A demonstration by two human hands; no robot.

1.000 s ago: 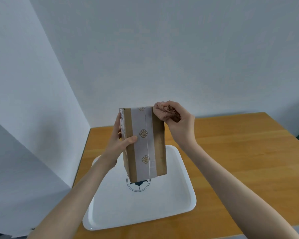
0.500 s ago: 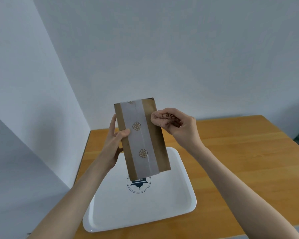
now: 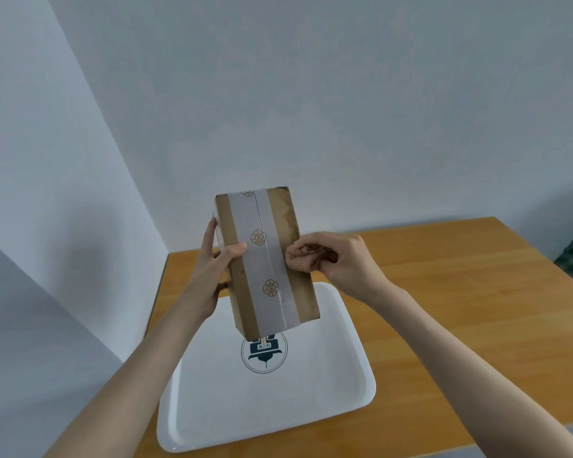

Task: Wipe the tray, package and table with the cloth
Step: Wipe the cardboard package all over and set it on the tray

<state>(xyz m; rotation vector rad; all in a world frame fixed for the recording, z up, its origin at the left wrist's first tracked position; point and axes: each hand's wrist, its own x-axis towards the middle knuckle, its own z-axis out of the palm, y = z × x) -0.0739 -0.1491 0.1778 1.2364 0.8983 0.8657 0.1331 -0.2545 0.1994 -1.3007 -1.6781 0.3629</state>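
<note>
Above the white plastic tray, the left hand grips the taped brown cardboard package; the right hand clutches a bunched tan cloth against it. Hard rubbing could twist it loose.

The left hand grips a tall brown package by its left edge, held upright above a white tray on the wooden table, while the right hand presses a bunched brownish cloth against the package's right side.
</note>
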